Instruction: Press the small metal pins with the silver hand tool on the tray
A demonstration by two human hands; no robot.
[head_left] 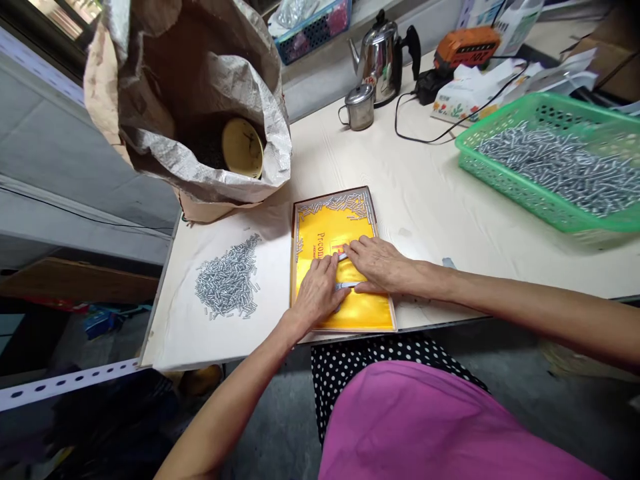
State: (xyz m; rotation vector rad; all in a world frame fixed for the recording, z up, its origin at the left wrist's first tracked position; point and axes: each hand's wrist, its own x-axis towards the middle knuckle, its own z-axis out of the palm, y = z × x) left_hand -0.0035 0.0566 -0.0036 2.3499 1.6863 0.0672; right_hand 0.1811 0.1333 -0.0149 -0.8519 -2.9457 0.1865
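Observation:
A shallow tray with a yellow, printed base (357, 313) lies at the table's front edge. Small silvery metal pins (345, 202) are gathered along its far end, with a few by its left side. My left hand (318, 287) rests over the tray's middle, fingers bent and thumb toward the right. Facing it from the right is my right hand (379, 265), also low over the yellow base. A slim pale strip (349, 285) spans between the two thumbs, and another shows between the fingertips. Whether these strips are rows of pins I cannot tell.
Loose pins (227, 279) are heaped left of the tray. Behind them stands an open paper sack (270, 143) with a yellowish scoop (243, 148) inside. A green basket (520, 193) of pins sits at right. A lidded cup (360, 108), kettle (381, 57) and cable (425, 141) are farther back.

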